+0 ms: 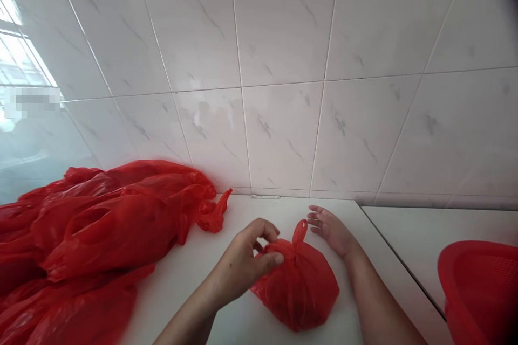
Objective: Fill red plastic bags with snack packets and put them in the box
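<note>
Red knotted bag (301,291), bulging, contents hidden; perforated basket (451,264) at right

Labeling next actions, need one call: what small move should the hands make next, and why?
Probably close the right hand on the loop atop the red bag. That hand is open right beside the loop, which stands up within easy reach, while the left hand is at the bag's left side; whether it grips there is unclear.

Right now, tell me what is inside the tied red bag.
The tied red bag bulges, darker low down. What fills it cannot be made out: the bag itself covers it, and the left hand hides part of one side.
</note>
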`<state>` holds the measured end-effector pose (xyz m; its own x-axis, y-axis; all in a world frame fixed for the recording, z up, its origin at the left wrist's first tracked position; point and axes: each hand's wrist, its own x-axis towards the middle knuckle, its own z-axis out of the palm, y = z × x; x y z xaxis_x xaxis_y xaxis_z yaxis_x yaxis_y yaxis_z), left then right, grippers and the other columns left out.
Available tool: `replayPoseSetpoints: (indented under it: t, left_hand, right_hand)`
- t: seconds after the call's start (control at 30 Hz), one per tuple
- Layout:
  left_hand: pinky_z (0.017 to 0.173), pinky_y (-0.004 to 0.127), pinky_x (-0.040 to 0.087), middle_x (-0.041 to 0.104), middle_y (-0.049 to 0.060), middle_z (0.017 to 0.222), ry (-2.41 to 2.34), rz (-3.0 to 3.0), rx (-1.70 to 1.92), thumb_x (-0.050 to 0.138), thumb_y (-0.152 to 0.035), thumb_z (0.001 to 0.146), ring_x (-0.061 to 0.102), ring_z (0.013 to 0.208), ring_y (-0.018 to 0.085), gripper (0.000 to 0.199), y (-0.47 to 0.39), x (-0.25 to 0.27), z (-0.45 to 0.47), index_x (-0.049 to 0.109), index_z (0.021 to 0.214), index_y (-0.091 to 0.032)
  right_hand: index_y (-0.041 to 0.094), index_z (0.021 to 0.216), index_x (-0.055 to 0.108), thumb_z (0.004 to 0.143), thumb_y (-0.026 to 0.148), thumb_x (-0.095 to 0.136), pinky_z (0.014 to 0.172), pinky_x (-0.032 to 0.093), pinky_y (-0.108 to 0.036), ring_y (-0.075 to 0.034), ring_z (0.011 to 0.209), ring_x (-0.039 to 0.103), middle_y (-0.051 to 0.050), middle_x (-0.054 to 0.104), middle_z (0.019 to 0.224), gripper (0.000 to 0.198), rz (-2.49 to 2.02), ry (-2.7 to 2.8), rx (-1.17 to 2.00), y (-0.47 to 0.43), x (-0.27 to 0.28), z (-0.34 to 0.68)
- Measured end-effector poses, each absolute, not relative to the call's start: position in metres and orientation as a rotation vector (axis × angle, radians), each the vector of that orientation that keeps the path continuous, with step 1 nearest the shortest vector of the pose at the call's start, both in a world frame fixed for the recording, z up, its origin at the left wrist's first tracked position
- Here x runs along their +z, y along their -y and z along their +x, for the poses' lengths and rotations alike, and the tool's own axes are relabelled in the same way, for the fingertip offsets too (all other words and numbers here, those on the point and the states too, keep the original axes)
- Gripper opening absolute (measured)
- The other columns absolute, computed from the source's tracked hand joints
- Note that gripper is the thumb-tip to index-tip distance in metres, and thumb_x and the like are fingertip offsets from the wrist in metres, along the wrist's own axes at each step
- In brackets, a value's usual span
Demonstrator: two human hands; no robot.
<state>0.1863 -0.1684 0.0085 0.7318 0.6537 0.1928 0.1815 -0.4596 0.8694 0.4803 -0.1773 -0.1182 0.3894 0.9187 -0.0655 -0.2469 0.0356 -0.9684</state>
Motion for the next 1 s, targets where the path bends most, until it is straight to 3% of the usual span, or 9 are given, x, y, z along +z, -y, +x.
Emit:
replayPoseSetpoints:
  t: [0.13,0.2,0.23,0.3,0.4,0.57,0.73,0.87,1.0]
  left_hand:
    - [0.102,0.041,0.038,0.037,0.009,0.146,-0.693,2.106,0.571,0.074,-0.028,0.066,0.040,0.128,0.027,0.061,0.164,-0.015,0.207,0.051,0.123,-0.027]
    - [0.105,0.046,0.036,0.026,0.009,0.153,-0.667,2.232,0.398,0.080,-0.035,0.058,0.031,0.136,0.032,0.086,0.166,-0.032,0.216,0.042,0.135,-0.031]
    - [0.105,0.048,0.035,0.029,0.008,0.152,-0.639,2.323,0.315,0.080,-0.036,0.056,0.032,0.135,0.033,0.092,0.168,-0.040,0.220,0.039,0.138,-0.032]
    - [0.102,0.050,0.037,0.045,0.008,0.142,-0.584,2.521,0.210,0.077,-0.034,0.058,0.044,0.126,0.034,0.087,0.172,-0.053,0.226,0.041,0.137,-0.032]
    - [0.091,0.043,0.044,0.065,0.006,0.115,-0.552,2.721,0.159,0.066,-0.029,0.068,0.059,0.106,0.029,0.055,0.176,-0.058,0.229,0.055,0.122,-0.028]
    - [0.062,0.032,0.045,0.068,0.001,0.078,-0.633,2.799,-0.103,0.060,-0.028,0.072,0.064,0.076,0.023,0.011,0.169,-0.045,0.207,0.061,0.082,-0.025]
    - [0.053,0.027,0.039,0.063,-0.004,0.069,-0.683,2.707,-0.310,0.064,-0.019,0.068,0.058,0.063,0.019,0.012,0.155,-0.029,0.159,0.059,0.077,-0.025]
    - [0.052,0.027,0.037,0.064,-0.002,0.067,-0.842,2.702,-0.443,0.058,-0.009,0.062,0.058,0.063,0.021,0.029,0.153,-0.003,0.122,0.063,0.084,-0.027]
    - [0.051,0.025,0.036,0.066,-0.004,0.065,-1.158,2.626,-0.123,0.054,0.000,0.053,0.057,0.060,0.019,0.038,0.159,0.035,0.083,0.068,0.076,-0.027]
  right_hand:
    - [0.019,0.102,0.060,0.072,0.030,0.071,0.069,0.056,-0.024,-0.017,0.084,0.065,-0.005,0.065,0.086,0.033,-1.165,0.570,0.969,0.173,-0.123,0.479]
    - [0.019,0.099,0.060,0.071,0.027,0.073,0.065,0.057,-0.022,-0.016,0.079,0.066,-0.004,0.066,0.083,0.032,-1.155,0.524,0.964,0.172,-0.123,0.478]
    - [0.019,0.098,0.061,0.070,0.026,0.073,0.064,0.057,-0.021,-0.015,0.077,0.066,-0.003,0.066,0.082,0.031,-1.150,0.509,0.968,0.172,-0.122,0.477]
    - [0.019,0.096,0.061,0.069,0.024,0.074,0.063,0.057,-0.020,-0.015,0.075,0.066,-0.003,0.066,0.081,0.031,-1.141,0.495,0.986,0.173,-0.122,0.478]
    - [0.019,0.098,0.062,0.066,0.020,0.074,0.063,0.057,-0.018,-0.014,0.074,0.066,-0.003,0.066,0.081,0.034,-1.128,0.474,1.011,0.173,-0.128,0.484]
    - [0.020,0.100,0.066,0.063,0.019,0.074,0.066,0.058,-0.019,-0.016,0.077,0.066,-0.007,0.066,0.090,0.038,-1.142,0.443,1.037,0.166,-0.148,0.499]
    - [0.024,0.089,0.070,0.069,0.021,0.072,0.068,0.056,-0.018,-0.017,0.077,0.065,-0.009,0.065,0.089,0.021,-1.164,0.470,1.002,0.158,-0.163,0.507]
    - [0.027,0.090,0.071,0.070,0.025,0.074,0.070,0.055,-0.019,-0.018,0.078,0.066,-0.010,0.064,0.092,0.020,-1.165,0.513,0.983,0.157,-0.169,0.509]
    - [0.027,0.090,0.070,0.069,0.025,0.074,0.072,0.055,-0.019,-0.018,0.080,0.066,-0.011,0.064,0.093,0.021,-1.169,0.502,0.981,0.160,-0.165,0.506]
